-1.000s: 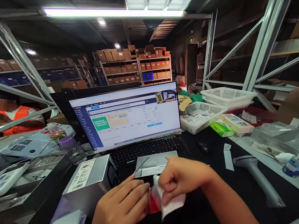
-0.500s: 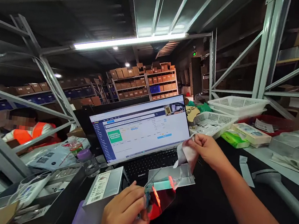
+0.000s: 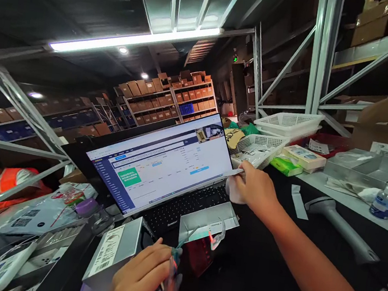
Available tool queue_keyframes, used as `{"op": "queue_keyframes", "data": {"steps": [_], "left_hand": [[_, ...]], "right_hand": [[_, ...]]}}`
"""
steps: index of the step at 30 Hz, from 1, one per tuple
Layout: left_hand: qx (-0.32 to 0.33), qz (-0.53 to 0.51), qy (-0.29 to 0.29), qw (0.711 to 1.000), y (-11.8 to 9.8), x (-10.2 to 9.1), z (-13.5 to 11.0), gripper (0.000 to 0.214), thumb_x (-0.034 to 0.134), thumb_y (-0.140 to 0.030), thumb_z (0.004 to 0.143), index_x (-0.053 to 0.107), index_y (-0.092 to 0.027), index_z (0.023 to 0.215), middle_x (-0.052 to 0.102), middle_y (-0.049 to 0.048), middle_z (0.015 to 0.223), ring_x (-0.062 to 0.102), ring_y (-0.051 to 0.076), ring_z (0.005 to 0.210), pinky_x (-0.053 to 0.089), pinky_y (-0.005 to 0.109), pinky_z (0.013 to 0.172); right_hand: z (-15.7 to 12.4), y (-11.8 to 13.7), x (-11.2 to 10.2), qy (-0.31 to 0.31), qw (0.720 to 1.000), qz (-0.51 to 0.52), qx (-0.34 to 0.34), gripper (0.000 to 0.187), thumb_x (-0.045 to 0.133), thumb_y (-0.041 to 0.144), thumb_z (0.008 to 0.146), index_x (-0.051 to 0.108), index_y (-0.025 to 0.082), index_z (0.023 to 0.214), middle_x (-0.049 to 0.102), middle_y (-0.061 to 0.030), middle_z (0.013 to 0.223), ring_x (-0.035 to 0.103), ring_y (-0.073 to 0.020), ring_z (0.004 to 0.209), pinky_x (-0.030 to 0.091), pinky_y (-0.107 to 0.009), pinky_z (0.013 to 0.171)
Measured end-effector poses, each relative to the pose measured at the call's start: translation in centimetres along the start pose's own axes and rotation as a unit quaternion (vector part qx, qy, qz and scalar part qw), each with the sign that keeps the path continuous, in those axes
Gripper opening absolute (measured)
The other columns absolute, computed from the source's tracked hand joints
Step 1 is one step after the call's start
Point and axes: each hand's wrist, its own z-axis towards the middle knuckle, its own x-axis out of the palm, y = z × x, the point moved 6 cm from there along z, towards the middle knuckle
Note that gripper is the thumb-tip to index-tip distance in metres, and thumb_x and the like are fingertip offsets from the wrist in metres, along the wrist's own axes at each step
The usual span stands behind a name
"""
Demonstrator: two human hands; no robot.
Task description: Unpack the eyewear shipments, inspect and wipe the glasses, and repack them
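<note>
My left hand (image 3: 143,277) is closed on a pair of red-lensed glasses (image 3: 197,251), pinching one end near the bottom of the view, beside a grey box with a label (image 3: 112,249). My right hand (image 3: 252,189) is stretched forward and closed on a white cloth or paper (image 3: 233,189), just right of the monitor (image 3: 163,160) and near a white mesh basket (image 3: 258,147). An open grey box lid (image 3: 206,216) lies in front of the black keyboard (image 3: 186,204).
A handheld scanner (image 3: 337,226) and a small bottle (image 3: 383,199) lie at the right on the black mat. Stacked white baskets (image 3: 290,122), flat packets (image 3: 301,157) and grey trays (image 3: 373,169) stand behind. Metal rack struts cross left; a person in an orange vest (image 3: 3,182) sits far left.
My right hand pulled the white cloth off the glasses and carried it up and forward toward the basket. The left hand kept the glasses low. The view swung slightly.
</note>
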Motion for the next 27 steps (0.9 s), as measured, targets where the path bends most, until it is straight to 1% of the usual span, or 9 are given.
{"op": "queue_keyframes", "data": {"steps": [3,5,8,10,14,17,20,24,27], "left_hand": [[0.028,0.005,0.015,0.999,-0.6,0.3,0.7,0.017,0.058,-0.005,0.084,0.065,-0.018,0.092,0.073,0.0022,0.09,0.069,0.012,0.087,0.051,0.027,0.104],[0.035,0.007,0.011,0.999,-1.0,0.4,1.2,0.014,0.056,-0.008,0.087,0.066,-0.017,0.092,0.073,0.0013,0.089,0.069,0.01,0.088,0.047,0.024,0.107],[0.027,0.02,0.011,0.999,-1.4,0.5,1.8,0.014,0.053,-0.017,0.094,0.067,-0.018,0.089,0.074,0.0,0.089,0.068,0.01,0.09,0.044,0.022,0.107],[0.023,0.025,0.019,0.999,-1.6,0.5,1.9,0.019,0.051,-0.022,0.097,0.068,-0.018,0.091,0.074,0.0003,0.09,0.068,0.01,0.091,0.043,0.022,0.108],[0.007,0.031,0.019,0.999,-1.6,0.4,1.7,0.02,0.051,-0.021,0.098,0.068,-0.015,0.089,0.073,0.0011,0.092,0.066,0.011,0.093,0.037,0.023,0.112],[0.006,0.03,0.017,0.999,-1.6,0.3,1.5,0.019,0.051,-0.017,0.097,0.069,-0.015,0.089,0.074,0.0007,0.094,0.066,0.011,0.093,0.038,0.024,0.112],[0.001,0.047,0.008,0.999,-1.4,0.0,1.4,0.019,0.051,-0.021,0.098,0.068,-0.015,0.091,0.074,0.0012,0.093,0.066,0.012,0.091,0.041,0.026,0.111],[0.007,0.047,0.0,0.999,-1.5,-0.4,1.4,0.021,0.05,-0.023,0.098,0.066,-0.015,0.087,0.073,0.0023,0.089,0.068,0.013,0.086,0.049,0.029,0.104],[0.022,0.039,0.014,0.999,-1.8,-0.2,1.3,0.018,0.05,-0.021,0.097,0.066,-0.015,0.091,0.073,0.0027,0.09,0.068,0.013,0.086,0.052,0.029,0.102]], "right_hand": [[-2.3,2.3,-0.1,0.009,1.0,-0.025,-0.002,0.016,0.049,0.026,0.093,0.061,0.017,0.097,0.068,-0.0098,0.071,0.063,-0.0259,0.064,0.027,-0.03,0.057],[-4.5,4.6,0.1,0.068,0.994,0.037,-0.072,0.014,0.049,0.024,0.093,0.06,0.019,0.088,0.066,-0.005,0.068,0.06,-0.0212,0.061,0.029,-0.029,0.056],[-8.3,7.8,-0.2,0.234,0.924,0.191,-0.234,0.018,0.053,0.022,0.093,0.061,0.02,0.078,0.068,-0.0018,0.079,0.063,-0.0164,0.073,0.041,-0.025,0.064],[-9.8,8.3,-1.2,0.292,0.88,0.239,-0.289,0.015,0.058,0.024,0.092,0.065,0.02,0.079,0.068,-0.0059,0.11,0.064,-0.0192,0.103,0.047,-0.027,0.084],[-9.4,7.0,-2.7,0.274,0.884,0.226,-0.303,0.009,0.068,0.027,0.088,0.072,0.02,0.083,0.036,-0.0066,0.156,0.027,-0.0298,0.147,0.034,-0.043,0.115],[-9.6,7.0,-2.4,0.291,0.869,0.21,-0.34,0.011,0.067,0.027,0.09,0.075,0.022,0.085,0.037,-0.0037,0.157,0.031,-0.0286,0.146,0.035,-0.042,0.115],[-9.2,7.3,-2.0,0.249,0.88,0.203,-0.35,0.01,0.067,0.021,0.087,0.076,0.023,0.084,0.048,-0.0042,0.149,0.037,-0.0274,0.143,0.037,-0.041,0.114],[-6.0,6.0,-2.1,0.05,0.924,0.211,-0.315,0.017,0.061,0.011,0.082,0.074,0.022,0.085,0.073,-0.0067,0.106,0.06,-0.027,0.119,0.042,-0.045,0.104],[-3.1,3.8,-1.9,-0.077,0.946,0.196,-0.248,0.02,0.056,0.016,0.085,0.068,0.021,0.07,0.073,-0.0051,0.076,0.069,-0.0274,0.096,0.046,-0.043,0.09]]}}
